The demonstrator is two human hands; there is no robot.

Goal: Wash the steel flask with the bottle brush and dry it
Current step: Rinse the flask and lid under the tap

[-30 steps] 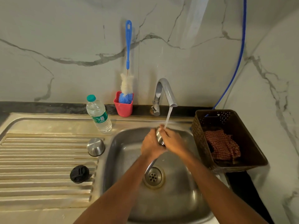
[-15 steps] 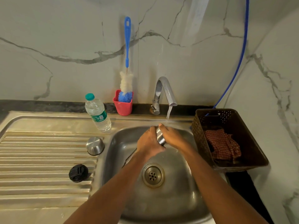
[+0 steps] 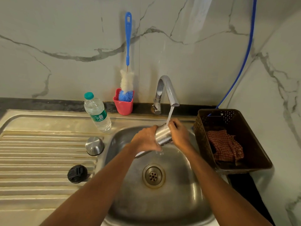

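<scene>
Containers first. The brown basket (image 3: 254, 144) at 3 o'clock from the sink (image 3: 179, 201) has a red checked cloth (image 3: 224, 147) crumpled inside it, and that's all I can see in there. The little red cup (image 3: 123, 106) at 11 o'clock, against the wall, holds the bottle brush (image 3: 127, 46) head-down, with its blue handle standing up along the marble. The plastic water bottle (image 3: 97, 113) with the green cap is at 10 o'clock on the sink's rim, upright with clear water in it.

The steel flask (image 3: 162, 135) is over the basin, at 12 o'clock from the drain (image 3: 153, 175), tilted with its top end toward the tap (image 3: 166, 90). The left hand (image 3: 146, 141) is wrapped round its lower side and the right hand (image 3: 180, 134) is curled round the upper side, so both have a proper hold. The water stream (image 3: 169, 115) lands right where the right fingers meet the flask. I can't tell if it goes inside, as the hands cover the mouth.

On the drainboard (image 3: 40, 152), at 9 o'clock from the drain, are a steel cap (image 3: 95, 145) and a black lid (image 3: 77, 174), a bit apart. A blue hose (image 3: 244, 54) runs down the wall behind the basket.
</scene>
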